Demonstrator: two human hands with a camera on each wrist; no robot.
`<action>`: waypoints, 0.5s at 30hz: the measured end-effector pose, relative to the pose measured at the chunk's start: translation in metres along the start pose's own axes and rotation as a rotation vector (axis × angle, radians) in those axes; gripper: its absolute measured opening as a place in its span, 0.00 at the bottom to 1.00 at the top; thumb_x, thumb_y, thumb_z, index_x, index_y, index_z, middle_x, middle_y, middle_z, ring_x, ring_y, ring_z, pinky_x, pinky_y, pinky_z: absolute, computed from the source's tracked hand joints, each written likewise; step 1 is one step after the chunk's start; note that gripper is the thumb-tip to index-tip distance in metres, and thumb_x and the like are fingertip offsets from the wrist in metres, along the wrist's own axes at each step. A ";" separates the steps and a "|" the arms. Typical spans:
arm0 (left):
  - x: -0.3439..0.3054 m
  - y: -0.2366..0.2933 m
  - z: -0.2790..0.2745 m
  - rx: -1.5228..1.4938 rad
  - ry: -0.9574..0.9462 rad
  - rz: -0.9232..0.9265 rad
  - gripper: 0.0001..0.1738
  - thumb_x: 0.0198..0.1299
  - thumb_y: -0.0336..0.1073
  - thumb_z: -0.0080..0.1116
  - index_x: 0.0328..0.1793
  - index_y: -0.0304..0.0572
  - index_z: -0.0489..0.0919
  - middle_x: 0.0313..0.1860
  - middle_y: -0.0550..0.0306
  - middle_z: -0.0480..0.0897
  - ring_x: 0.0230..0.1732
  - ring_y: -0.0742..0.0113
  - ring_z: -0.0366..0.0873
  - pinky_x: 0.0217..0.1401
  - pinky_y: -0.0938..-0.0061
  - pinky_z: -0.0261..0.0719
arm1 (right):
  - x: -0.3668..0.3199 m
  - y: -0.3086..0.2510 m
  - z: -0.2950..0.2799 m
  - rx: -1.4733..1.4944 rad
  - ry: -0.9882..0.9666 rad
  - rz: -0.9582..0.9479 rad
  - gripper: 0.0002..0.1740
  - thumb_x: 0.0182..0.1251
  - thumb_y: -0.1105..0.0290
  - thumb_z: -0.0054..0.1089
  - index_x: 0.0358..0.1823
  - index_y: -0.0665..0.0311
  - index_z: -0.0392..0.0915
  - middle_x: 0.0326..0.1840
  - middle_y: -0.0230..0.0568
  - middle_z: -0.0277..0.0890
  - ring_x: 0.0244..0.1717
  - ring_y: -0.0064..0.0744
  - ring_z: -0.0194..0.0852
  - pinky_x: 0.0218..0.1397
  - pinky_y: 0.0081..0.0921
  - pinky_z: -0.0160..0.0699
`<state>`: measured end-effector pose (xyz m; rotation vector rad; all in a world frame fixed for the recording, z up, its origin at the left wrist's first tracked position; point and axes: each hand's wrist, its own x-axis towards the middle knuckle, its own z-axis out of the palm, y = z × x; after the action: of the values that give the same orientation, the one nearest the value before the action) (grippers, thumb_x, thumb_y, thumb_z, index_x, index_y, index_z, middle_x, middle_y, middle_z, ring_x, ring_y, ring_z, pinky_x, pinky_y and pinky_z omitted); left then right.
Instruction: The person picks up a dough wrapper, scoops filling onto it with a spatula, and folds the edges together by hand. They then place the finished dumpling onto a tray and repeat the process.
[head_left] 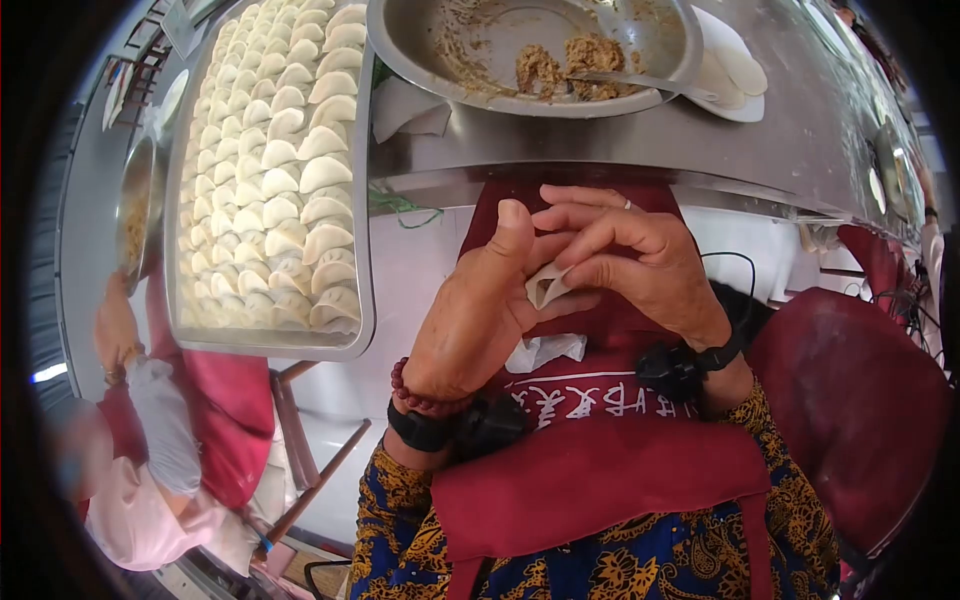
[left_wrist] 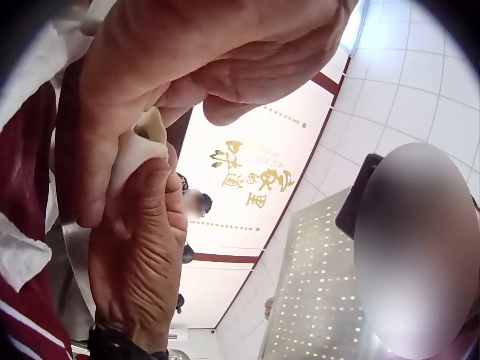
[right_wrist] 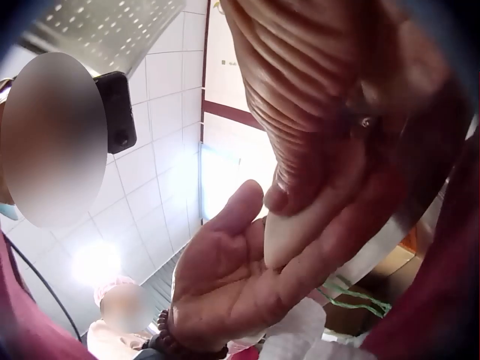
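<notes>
A small white dumpling [head_left: 547,285] sits between both hands, held in front of a red apron, just below the steel table edge. My left hand [head_left: 495,295], with a bead bracelet on the wrist, cradles it in curled fingers with the thumb raised. My right hand [head_left: 625,255], wearing a ring, pinches the dumpling's top edge from the right. In the left wrist view the dumpling [left_wrist: 139,150] shows an open seam between my left hand [left_wrist: 202,60] and right hand [left_wrist: 139,255]. The right wrist view has the dumpling [right_wrist: 289,232] pressed against my left hand's palm [right_wrist: 225,277].
A steel tray [head_left: 366,250] packed with several rows of folded dumplings [head_left: 270,180] lies on the table at left. A metal bowl [head_left: 420,60] of filling [head_left: 565,65] with a spoon [head_left: 640,85] stands ahead, round wrappers [head_left: 735,70] beside it. Another person [head_left: 150,450] is at lower left.
</notes>
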<state>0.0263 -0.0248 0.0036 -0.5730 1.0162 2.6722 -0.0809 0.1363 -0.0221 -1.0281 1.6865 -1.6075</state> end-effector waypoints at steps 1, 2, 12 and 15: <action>0.001 0.000 -0.004 -0.007 -0.026 -0.034 0.42 0.77 0.63 0.28 0.71 0.25 0.65 0.64 0.39 0.77 0.63 0.51 0.77 0.69 0.50 0.75 | 0.000 0.002 0.001 0.080 0.013 -0.002 0.06 0.63 0.81 0.65 0.40 0.70 0.84 0.63 0.52 0.76 0.70 0.38 0.69 0.69 0.31 0.71; 0.005 -0.004 -0.009 -0.008 -0.026 -0.033 0.42 0.77 0.63 0.28 0.71 0.25 0.65 0.64 0.39 0.77 0.63 0.51 0.77 0.69 0.50 0.75 | -0.001 0.004 0.003 0.080 0.012 -0.001 0.06 0.63 0.81 0.65 0.40 0.70 0.84 0.63 0.52 0.76 0.70 0.38 0.69 0.69 0.31 0.71; 0.020 -0.021 -0.007 -0.438 -0.071 0.049 0.36 0.77 0.61 0.31 0.66 0.32 0.69 0.58 0.46 0.77 0.60 0.56 0.78 0.68 0.54 0.76 | 0.006 -0.002 0.018 0.262 0.275 0.099 0.04 0.66 0.82 0.61 0.41 0.72 0.80 0.66 0.56 0.72 0.50 0.32 0.84 0.43 0.21 0.91; 0.019 -0.020 -0.005 -0.328 -0.059 0.069 0.37 0.77 0.62 0.30 0.66 0.31 0.68 0.59 0.46 0.76 0.61 0.56 0.77 0.67 0.54 0.77 | 0.006 0.009 0.011 0.131 0.240 0.022 0.04 0.65 0.82 0.62 0.40 0.72 0.81 0.64 0.56 0.73 0.52 0.34 0.83 0.49 0.24 0.89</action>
<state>0.0167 -0.0120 -0.0195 -0.5215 0.5943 2.9205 -0.0761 0.1257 -0.0312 -0.7750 1.7106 -1.8611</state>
